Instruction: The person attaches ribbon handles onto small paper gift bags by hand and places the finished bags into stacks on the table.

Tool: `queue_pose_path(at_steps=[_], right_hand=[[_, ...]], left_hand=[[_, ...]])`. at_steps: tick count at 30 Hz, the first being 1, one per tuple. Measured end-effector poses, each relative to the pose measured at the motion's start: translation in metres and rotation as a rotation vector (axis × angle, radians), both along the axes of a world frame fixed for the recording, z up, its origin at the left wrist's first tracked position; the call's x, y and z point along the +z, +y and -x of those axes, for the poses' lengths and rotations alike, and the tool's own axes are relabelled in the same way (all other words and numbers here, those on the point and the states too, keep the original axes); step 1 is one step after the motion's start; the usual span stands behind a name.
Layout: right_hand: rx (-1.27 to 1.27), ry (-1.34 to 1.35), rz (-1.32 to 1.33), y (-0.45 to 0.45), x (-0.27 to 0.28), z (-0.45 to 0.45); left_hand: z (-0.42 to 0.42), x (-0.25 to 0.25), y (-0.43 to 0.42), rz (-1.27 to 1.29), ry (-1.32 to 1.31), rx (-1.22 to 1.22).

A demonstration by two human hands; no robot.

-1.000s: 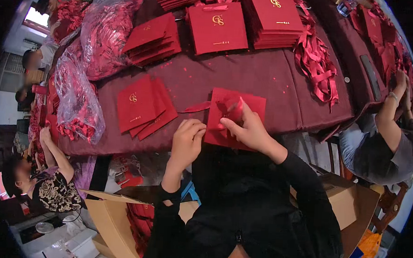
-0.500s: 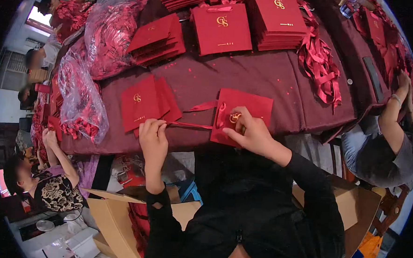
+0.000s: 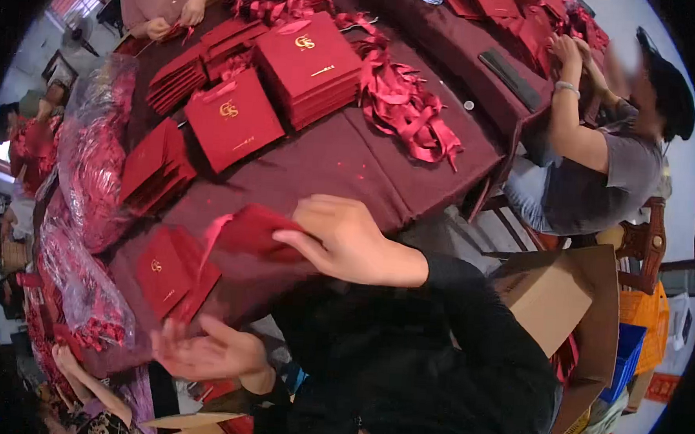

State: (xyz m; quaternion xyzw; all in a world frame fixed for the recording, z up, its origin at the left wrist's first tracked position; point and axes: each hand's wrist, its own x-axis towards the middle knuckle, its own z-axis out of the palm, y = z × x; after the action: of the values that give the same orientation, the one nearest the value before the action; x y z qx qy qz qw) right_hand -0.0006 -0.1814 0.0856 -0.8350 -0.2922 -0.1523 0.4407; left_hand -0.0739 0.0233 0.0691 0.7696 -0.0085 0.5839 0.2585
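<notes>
The right hand (image 3: 346, 237) now grasps a flat, red paper bag (image 3: 256, 240) tilted up ahead of its fingertips, while the left hand (image 3: 215, 351), fingers spread, has released the shiny pink-red ribbon (image 3: 211, 239), suggesting its pulling is over.

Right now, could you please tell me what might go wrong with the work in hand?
The red bag appears pinched at one end by the right hand alone, so it could slip or bend. What looks like a pink ribbon at its far end is close to the small bag stack and might catch there. The left hand is open near that loosely laid stack and could nudge it askew.
</notes>
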Motion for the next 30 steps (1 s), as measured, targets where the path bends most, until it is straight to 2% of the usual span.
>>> queue_pose_path(at_steps=[2, 3, 4, 5, 6, 7, 8, 9, 11, 13, 14, 15, 17, 18, 21, 22, 27, 28, 29, 30], right_hand=[[0.066, 0.394, -0.132, -0.002, -0.001, -0.023], [-0.018, 0.293, -0.076, -0.002, -0.017, -0.034], [-0.1, 0.192, -0.023, -0.004, -0.033, -0.043], [-0.278, -0.013, 0.014, -0.016, -0.045, -0.051], [-0.473, -0.056, 0.109, -0.033, -0.048, -0.06], [-0.583, -0.092, 0.066, -0.059, -0.046, -0.068], [-0.786, -0.16, 0.049, -0.086, -0.044, -0.079], [-0.961, -0.164, 0.216, -0.119, -0.048, -0.088], [-1.195, -0.109, 0.484, -0.167, -0.044, -0.097], [-1.211, -0.07, 0.434, -0.199, -0.052, -0.115], [-1.109, -0.077, 0.425, -0.214, -0.059, -0.123], [-1.11, -0.077, 0.422, -0.218, -0.053, -0.125], [-0.851, 0.374, 0.383, -0.223, -0.044, -0.129], [-0.895, 0.287, 0.521, -0.224, -0.048, -0.129], [-0.93, 0.417, 0.506, -0.228, -0.054, -0.141], [-0.878, 0.374, 0.416, -0.228, -0.055, -0.143], [-0.833, 0.344, 0.6, -0.233, -0.06, -0.163], [-0.857, 0.35, 0.59, -0.226, -0.049, -0.16], [-0.789, 0.371, 0.362, -0.229, -0.049, -0.164], [-0.674, 0.281, 0.211, -0.249, -0.065, -0.191]], left_hand=[[0.01, 0.014, -0.031, -0.375, 0.421, -0.302], [-0.007, 0.025, -0.052, -0.498, 0.554, -0.358], [-0.024, 0.018, -0.068, -0.348, 0.73, -0.322], [-0.039, -0.009, -0.066, -0.308, 0.791, -0.288], [-0.055, -0.035, -0.059, -0.268, 0.851, -0.255], [-0.06, -0.049, -0.052, -0.269, 0.84, -0.258], [-0.061, -0.059, -0.045, -0.39, 0.886, -0.231], [-0.061, -0.065, -0.041, -0.511, 0.934, -0.202], [-0.064, -0.064, -0.041, -0.502, 0.931, -0.192], [-0.066, -0.062, -0.04, -0.498, 0.931, -0.18], [-0.069, -0.059, -0.04, -0.391, 0.954, -0.214], [-0.072, -0.057, -0.039, -0.28, 0.973, -0.246], [-0.074, -0.06, -0.037, -0.291, 0.958, -0.222], [-0.074, -0.06, -0.037, -0.3, 0.944, -0.199], [-0.073, -0.05, -0.04, -0.312, 1.114, -0.105], [-0.074, -0.05, -0.04, -0.31, 1.119, -0.1], [-0.077, -0.051, -0.037, -0.204, 0.984, -0.258], [-0.075, -0.039, -0.041, -0.107, 1.059, -0.254], [-0.074, -0.04, -0.038, -0.023, 1.049, -0.306], [-0.073, -0.043, -0.031, 0.063, 1.034, -0.353]])
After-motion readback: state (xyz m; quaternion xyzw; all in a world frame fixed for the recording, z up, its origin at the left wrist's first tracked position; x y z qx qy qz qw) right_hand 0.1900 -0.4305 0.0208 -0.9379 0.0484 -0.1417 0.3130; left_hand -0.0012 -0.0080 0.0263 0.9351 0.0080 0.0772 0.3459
